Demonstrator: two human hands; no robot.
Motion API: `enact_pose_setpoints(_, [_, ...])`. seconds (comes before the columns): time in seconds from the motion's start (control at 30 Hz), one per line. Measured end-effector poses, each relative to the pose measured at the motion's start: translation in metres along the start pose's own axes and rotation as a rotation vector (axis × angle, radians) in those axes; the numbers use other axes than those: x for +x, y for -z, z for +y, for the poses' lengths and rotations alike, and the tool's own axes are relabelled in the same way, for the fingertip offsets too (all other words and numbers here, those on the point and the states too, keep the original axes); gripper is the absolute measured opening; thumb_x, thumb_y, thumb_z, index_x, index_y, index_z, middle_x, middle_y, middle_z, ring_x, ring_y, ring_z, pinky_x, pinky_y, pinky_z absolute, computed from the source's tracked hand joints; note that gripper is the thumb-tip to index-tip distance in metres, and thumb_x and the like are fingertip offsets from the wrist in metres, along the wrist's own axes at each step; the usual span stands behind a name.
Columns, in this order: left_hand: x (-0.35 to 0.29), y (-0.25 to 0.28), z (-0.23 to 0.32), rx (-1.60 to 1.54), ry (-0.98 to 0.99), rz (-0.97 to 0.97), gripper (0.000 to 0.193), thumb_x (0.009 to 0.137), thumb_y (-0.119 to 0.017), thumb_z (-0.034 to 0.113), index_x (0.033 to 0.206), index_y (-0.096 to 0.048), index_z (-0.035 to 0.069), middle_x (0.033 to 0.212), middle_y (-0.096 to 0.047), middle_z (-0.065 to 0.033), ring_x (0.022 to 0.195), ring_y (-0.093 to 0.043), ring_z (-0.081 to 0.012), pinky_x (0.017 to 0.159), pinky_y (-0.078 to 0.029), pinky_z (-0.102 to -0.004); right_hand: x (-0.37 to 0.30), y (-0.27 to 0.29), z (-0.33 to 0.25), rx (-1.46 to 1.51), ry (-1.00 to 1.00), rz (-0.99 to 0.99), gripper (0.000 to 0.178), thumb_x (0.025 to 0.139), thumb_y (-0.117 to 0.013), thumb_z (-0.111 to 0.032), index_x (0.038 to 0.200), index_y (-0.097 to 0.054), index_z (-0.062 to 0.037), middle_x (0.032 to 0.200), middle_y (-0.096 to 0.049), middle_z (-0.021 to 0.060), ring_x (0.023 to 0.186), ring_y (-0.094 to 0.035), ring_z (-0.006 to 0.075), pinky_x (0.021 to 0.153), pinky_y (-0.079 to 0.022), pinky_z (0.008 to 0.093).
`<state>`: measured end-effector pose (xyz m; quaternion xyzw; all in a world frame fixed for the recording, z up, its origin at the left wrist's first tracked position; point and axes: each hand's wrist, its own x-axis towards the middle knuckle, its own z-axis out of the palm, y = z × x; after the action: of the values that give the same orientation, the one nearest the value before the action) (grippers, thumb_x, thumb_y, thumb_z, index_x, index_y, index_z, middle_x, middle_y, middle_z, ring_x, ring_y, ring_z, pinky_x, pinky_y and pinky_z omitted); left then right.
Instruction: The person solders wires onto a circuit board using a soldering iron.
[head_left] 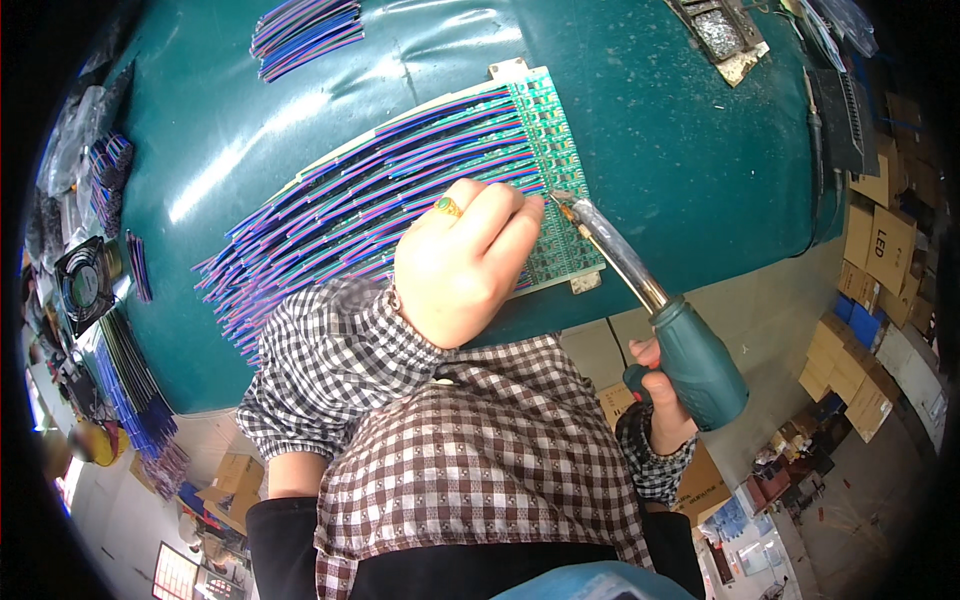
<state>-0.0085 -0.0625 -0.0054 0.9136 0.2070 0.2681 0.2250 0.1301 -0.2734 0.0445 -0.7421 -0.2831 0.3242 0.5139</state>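
Observation:
In my right hand [665,400] is a green-handled soldering gun [700,365], its long metal barrel slanting up and left. The tip meets a green circuit board panel [568,150] near its middle rows. Close beside that tip, my left hand [465,260] is closed, fingers pinched down at the board's edge; what they pinch is hidden beneath them. A gold ring with a green stone sits on one finger. Rows of thin blue, red and green ribbon wires [380,165] run from the panel out to the left, passing under my left hand and sleeve.
A bundle of similar wires [307,38] lies at the far side of the green table mat [690,190]. At the far right is a metal tray on a stand [718,35]. A small black fan [85,283] and more wire bundles [135,385] line the left edge. Cardboard boxes [885,245] stand beyond the right side.

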Motion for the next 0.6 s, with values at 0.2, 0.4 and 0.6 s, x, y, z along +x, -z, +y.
enact_pose_setpoints(0.2, [0.0016,0.0009,0.0017,-0.005,0.006,0.005,0.025,0.066,-0.069,-0.004,0.09,-0.066,0.0,0.081,-0.059,-0.0056,0.07,-0.057,-0.0202,0.06,-0.047,-0.0292,-0.0015,-0.0019,0.0035,-0.005,-0.003,0.023,0.049,0.067,-0.085,-0.021,0.101,-0.059,0.0031,0.085,-0.068,0.0095,0.079,-0.066,0.0159,0.073,-0.053,0.0267])
enact_pose_setpoints(0.4, [0.0003,-0.0007,0.0006,-0.002,0.003,0.002,0.025,0.066,-0.069,-0.004,0.09,-0.066,0.001,0.081,-0.059,-0.0056,0.069,-0.057,-0.0198,0.06,-0.047,-0.029,-0.0033,-0.0018,0.0035,0.012,-0.033,0.028,0.051,0.066,-0.085,-0.022,0.101,-0.059,0.0031,0.086,-0.068,0.0097,0.079,-0.065,0.0156,0.073,-0.052,0.0261])
enact_pose_setpoints(0.6, [0.0014,0.0009,0.0019,-0.002,0.016,-0.011,0.025,0.066,-0.069,-0.004,0.09,-0.066,0.001,0.081,-0.059,-0.0055,0.07,-0.057,-0.0198,0.06,-0.047,-0.029,-0.0021,-0.0016,-0.0042,-0.046,0.013,0.008,0.041,0.081,-0.071,-0.027,0.096,-0.057,0.0088,0.083,-0.059,0.0134,0.077,-0.06,0.0247,0.079,-0.052,0.0421])
